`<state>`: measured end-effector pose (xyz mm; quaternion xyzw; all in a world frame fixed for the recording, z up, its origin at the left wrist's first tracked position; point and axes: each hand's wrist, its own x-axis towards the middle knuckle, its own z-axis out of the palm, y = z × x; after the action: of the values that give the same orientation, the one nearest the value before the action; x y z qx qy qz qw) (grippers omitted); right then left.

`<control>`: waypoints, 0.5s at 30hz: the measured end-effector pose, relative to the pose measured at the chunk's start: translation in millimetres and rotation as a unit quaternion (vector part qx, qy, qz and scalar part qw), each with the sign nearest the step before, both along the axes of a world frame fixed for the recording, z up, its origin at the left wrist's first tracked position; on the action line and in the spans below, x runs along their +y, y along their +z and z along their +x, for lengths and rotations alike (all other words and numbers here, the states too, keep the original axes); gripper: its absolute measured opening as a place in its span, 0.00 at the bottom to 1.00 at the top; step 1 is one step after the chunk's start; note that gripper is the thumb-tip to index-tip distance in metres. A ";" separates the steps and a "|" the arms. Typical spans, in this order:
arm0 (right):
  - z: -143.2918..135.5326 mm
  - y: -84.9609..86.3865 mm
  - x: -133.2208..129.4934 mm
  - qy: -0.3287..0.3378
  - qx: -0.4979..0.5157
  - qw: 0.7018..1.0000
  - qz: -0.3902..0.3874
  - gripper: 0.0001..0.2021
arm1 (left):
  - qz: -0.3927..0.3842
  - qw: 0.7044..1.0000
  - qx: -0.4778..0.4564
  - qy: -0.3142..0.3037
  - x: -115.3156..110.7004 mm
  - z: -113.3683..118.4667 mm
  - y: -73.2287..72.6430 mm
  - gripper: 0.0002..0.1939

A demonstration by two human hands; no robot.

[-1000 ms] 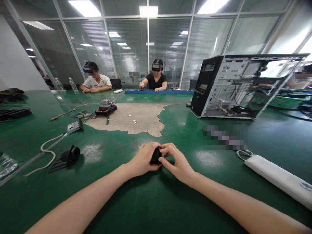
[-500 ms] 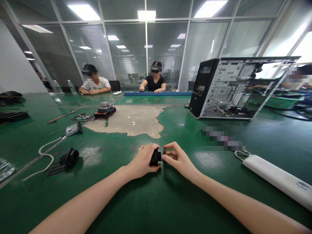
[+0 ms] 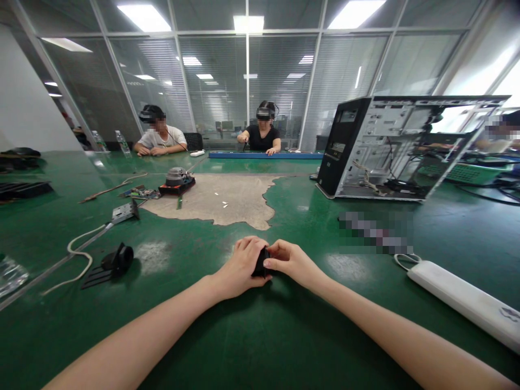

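Black part [image 3: 260,264] at frame centre, held in two hands above the tabletop [image 3: 244,341]; exact clearance unclear. Left hand [image 3: 242,268]: grip closed round it, fingers over the top, thumb along the near underside. Right hand [image 3: 296,265]: grip pinching at the part's right end, thumb and bent fingers pressed close. Whether a separate small piece sits between those fingertips can't be told; fingers cover the contact.

Risks, judged from here. Most of the part is hidden by the hands, so a crooked alignment at the right end could easily go unnoticed. Smooth-looking dark surface plus a fingertip-only right grip: may slip if twisted or pushed hard. Left grip slackening under a sideways push would likely let the part turn in the palm. Squeezing too hard could crack a thin edge, if it's brittle plastic. Anything dropped would land on the shiny green surface below and might skid or roll.

Surroundings: black bracket-like piece [image 3: 117,262] lower left, well apart. White power strip [image 3: 463,303] lower right, near the right forearm; a wide elbow swing might knock it. Open computer case [image 3: 345,146] upper right, out of the way.
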<state>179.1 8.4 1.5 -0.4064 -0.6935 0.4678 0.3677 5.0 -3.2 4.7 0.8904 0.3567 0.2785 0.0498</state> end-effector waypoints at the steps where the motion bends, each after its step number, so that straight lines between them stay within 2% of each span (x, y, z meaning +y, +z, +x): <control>1: -0.5 0.5 -1.9 -0.001 0.002 1.000 0.007 0.12 | 0.009 1.000 0.008 0.010 -0.1 -0.4 -0.2 0.30; 8: -4.6 7.6 -11.9 0.001 0.004 1.000 0.026 0.10 | 0.039 0.995 0.083 0.042 4.4 -0.5 -2.5 0.33; 15: -7.4 6.0 -11.8 -0.008 0.016 0.998 0.053 0.11 | 0.015 0.998 0.038 0.037 5.9 -0.4 -2.6 0.31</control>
<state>171.7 -3.4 7.4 -0.3842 -0.7083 0.4338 0.4030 4.6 2.7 2.1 0.8870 0.3868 0.2518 0.0124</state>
